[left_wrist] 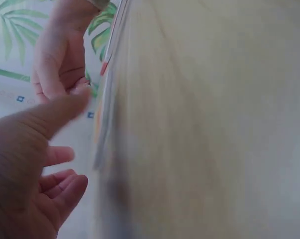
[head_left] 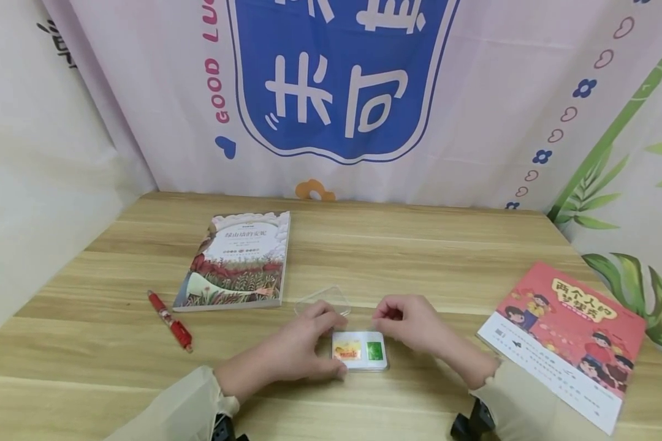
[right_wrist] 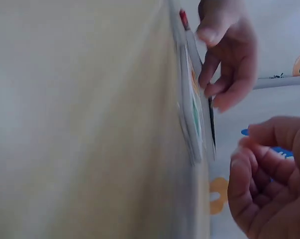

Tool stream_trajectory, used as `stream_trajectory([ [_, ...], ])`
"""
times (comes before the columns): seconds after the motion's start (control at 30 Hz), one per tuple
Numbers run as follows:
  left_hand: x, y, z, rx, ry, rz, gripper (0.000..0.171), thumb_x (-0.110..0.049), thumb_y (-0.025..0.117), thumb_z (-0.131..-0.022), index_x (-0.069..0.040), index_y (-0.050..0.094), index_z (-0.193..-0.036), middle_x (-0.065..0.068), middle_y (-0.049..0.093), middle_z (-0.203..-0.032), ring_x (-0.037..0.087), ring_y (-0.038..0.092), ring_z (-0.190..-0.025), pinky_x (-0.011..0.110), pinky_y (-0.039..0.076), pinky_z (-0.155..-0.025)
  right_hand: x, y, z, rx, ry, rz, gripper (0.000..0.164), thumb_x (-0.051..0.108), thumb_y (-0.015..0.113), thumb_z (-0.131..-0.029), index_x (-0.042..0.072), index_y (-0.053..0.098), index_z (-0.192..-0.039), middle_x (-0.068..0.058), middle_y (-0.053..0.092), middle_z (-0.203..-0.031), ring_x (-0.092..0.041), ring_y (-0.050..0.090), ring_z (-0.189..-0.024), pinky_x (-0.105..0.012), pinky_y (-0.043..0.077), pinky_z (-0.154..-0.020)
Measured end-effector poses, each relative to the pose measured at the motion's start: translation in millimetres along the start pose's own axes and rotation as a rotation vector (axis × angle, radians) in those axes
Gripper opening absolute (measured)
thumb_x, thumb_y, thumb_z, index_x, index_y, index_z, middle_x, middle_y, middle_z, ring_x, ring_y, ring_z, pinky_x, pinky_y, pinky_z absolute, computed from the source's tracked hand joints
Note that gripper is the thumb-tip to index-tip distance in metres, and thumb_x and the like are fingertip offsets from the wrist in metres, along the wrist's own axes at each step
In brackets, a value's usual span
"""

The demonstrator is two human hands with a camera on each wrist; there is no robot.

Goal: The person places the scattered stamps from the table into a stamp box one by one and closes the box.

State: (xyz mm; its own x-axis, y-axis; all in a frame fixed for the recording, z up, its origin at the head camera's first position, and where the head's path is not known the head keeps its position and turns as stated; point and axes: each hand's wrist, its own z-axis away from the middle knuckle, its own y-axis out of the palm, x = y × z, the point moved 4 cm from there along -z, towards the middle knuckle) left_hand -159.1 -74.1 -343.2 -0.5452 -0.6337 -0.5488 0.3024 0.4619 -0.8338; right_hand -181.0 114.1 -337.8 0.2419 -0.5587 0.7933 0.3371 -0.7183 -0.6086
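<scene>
A small flat clear case lies on the table, its white insert showing an orange-and-yellow picture and a green shiny rectangle. My left hand spans the case's left end, thumb at the lower corner and fingers by the upper edge, not curled round it. Beyond the case's upper right corner is my right hand. In the right wrist view this right hand has curled fingers with thumb and forefinger tips together, nothing showing between them. Behind the case lies a clear plastic lid.
A book with a flowery cover lies at the back left, a red pen to its left. On the right a red-and-white picture book sits beside my right forearm. A printed cloth hangs behind the wooden table.
</scene>
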Motion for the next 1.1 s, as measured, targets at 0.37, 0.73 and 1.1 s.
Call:
stream_trajectory([
  [0.37,11.3,-29.2,5.8,-0.221,-0.099,-0.052,0.074,-0.030,0.078,-0.072,-0.009,0.045,-0.135,0.008,0.045,-0.130,0.027,0.048,-0.115,0.045,0.044,-0.095,12.6,-10.8,-46.4,0.146,-0.185,0.121,0.046,0.017,0.068,-0.083,0.001,0.056,-0.125,-0.013,0.060,-0.122,-0.025,0.057,-0.108,-0.036,0.048,-0.091],
  [0.73,30.2,-24.8,2.0,-0.152,-0.248,-0.013,0.086,-0.031,0.078,-0.072,-0.011,0.034,-0.143,0.016,0.037,-0.143,0.036,0.039,-0.127,0.056,0.033,-0.101,14.5,7.7,-71.9,0.333,-0.222,0.262,0.059,0.021,0.074,-0.078,0.008,0.052,-0.131,-0.006,0.051,-0.135,-0.024,0.046,-0.124,-0.042,0.039,-0.101],
  [1.1,39.2,-16.0,-2.9,-0.108,-0.311,-0.001,0.087,-0.032,0.078,-0.071,-0.003,0.036,-0.141,0.017,0.040,-0.141,0.035,0.038,-0.128,0.052,0.032,-0.104,13.0,15.0,-84.7,0.401,-0.228,0.399,0.068,0.029,0.078,-0.073,0.012,0.051,-0.132,-0.003,0.050,-0.135,-0.021,0.043,-0.127,-0.042,0.031,-0.106],
])
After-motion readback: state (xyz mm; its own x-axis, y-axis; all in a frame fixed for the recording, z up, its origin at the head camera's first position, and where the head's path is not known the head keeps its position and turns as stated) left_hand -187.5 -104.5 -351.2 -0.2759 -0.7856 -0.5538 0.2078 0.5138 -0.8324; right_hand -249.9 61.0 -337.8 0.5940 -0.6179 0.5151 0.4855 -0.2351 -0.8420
